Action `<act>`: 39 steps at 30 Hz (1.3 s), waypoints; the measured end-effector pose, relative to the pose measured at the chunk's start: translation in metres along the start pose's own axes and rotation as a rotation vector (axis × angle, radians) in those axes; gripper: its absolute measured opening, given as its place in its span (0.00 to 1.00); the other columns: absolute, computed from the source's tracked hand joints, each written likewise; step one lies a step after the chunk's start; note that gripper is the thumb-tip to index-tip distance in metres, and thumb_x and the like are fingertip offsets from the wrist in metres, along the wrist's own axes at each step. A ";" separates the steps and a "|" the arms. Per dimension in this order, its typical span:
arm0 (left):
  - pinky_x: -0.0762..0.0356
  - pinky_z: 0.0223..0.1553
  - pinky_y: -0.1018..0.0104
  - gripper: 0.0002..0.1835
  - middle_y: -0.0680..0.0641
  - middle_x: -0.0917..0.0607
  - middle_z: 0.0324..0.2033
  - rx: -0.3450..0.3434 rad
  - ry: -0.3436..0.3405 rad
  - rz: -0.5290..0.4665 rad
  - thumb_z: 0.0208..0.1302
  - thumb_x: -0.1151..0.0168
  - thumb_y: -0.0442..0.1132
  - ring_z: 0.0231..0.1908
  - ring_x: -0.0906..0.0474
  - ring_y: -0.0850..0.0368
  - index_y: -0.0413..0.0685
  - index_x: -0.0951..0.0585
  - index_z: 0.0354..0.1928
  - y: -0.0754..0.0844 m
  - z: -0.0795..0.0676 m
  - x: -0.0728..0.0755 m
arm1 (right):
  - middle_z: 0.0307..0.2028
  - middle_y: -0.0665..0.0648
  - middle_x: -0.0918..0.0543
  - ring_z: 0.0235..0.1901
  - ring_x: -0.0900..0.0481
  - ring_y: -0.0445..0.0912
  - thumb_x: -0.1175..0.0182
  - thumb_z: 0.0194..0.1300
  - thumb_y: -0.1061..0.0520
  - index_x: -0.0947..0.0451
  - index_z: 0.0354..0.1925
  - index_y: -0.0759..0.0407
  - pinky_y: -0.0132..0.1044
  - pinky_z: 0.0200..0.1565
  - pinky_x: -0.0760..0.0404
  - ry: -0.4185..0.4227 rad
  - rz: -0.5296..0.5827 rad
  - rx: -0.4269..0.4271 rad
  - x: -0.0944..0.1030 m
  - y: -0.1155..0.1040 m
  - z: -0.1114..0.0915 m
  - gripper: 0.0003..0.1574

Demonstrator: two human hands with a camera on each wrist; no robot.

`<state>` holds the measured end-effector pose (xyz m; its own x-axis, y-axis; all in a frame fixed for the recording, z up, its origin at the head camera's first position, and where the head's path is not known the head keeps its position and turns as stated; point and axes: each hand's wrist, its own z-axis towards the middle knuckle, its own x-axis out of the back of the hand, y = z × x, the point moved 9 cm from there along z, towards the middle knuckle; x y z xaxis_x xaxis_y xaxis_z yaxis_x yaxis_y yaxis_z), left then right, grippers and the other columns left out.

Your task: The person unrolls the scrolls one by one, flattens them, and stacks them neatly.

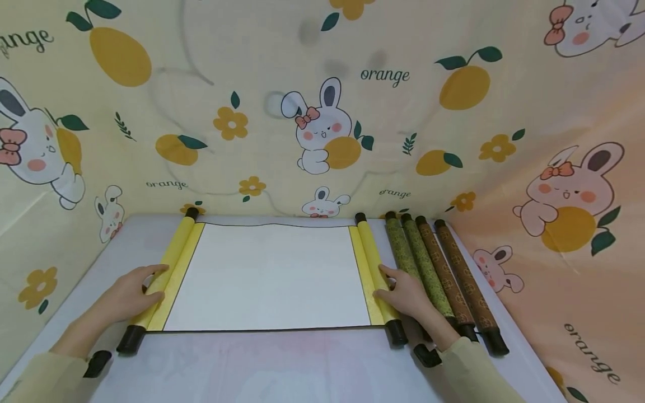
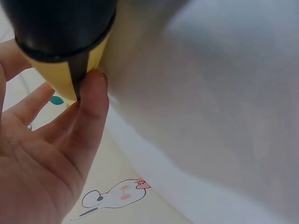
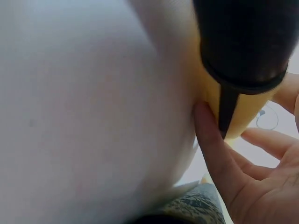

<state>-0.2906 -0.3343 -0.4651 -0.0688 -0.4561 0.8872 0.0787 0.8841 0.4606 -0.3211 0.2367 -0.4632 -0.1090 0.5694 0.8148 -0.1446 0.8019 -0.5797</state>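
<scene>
Pale yellow-green cloth sleeve is nearest to the camera at left; from it the left hand pinches a yellow roller with black ends, whose long axis goes away from the person. Rightward from this grip stretches a flat, blank white paper sheet with yellow side borders, until a second yellow, black-ended roller, pinched by the right hand. So each roller lies within its nearer hand. Further right, two green patterned rolls and two brown patterned rolls leave narrow room, I judge; the white counter has bare surface in front and at left.
</scene>
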 end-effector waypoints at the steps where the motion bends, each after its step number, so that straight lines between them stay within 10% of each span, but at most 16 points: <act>1: 0.18 0.41 0.41 0.36 0.20 0.28 0.62 0.002 -0.001 0.002 0.62 0.30 0.36 0.43 0.20 0.34 0.28 0.30 0.69 0.000 0.000 -0.001 | 0.41 0.71 0.13 0.15 0.38 0.41 0.27 0.64 0.55 0.32 0.74 0.67 0.36 0.19 0.33 0.004 -0.010 0.010 -0.001 0.000 0.001 0.46; 8: 0.33 0.59 0.24 0.35 0.19 0.31 0.64 0.001 -0.005 0.024 0.63 0.31 0.36 0.63 0.36 0.17 0.27 0.31 0.69 0.001 0.000 -0.006 | 0.25 0.54 0.24 0.18 0.33 0.43 0.26 0.63 0.53 0.31 0.74 0.66 0.36 0.20 0.32 0.001 -0.045 0.022 -0.003 -0.002 0.001 0.46; 28: 0.30 0.56 0.25 0.33 0.18 0.31 0.62 -0.011 0.015 0.089 0.66 0.32 0.39 0.60 0.33 0.18 0.27 0.29 0.68 0.011 -0.006 -0.008 | 0.61 0.71 0.22 0.32 0.24 0.45 0.31 0.69 0.57 0.29 0.72 0.67 0.39 0.28 0.25 0.013 -0.005 0.078 -0.002 -0.008 -0.004 0.38; 39: 0.30 0.57 0.25 0.29 0.24 0.33 0.68 -0.122 0.090 -0.022 0.72 0.38 0.40 0.65 0.35 0.21 0.33 0.28 0.70 0.085 0.012 0.007 | 0.68 0.70 0.27 0.50 0.18 0.59 0.34 0.72 0.58 0.29 0.73 0.63 0.41 0.35 0.18 0.138 0.088 0.142 0.027 -0.018 -0.009 0.34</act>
<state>-0.2967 -0.2609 -0.4195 0.0173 -0.4872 0.8731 0.1989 0.8575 0.4745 -0.3126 0.2389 -0.4308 0.0067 0.6631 0.7485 -0.2786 0.7201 -0.6355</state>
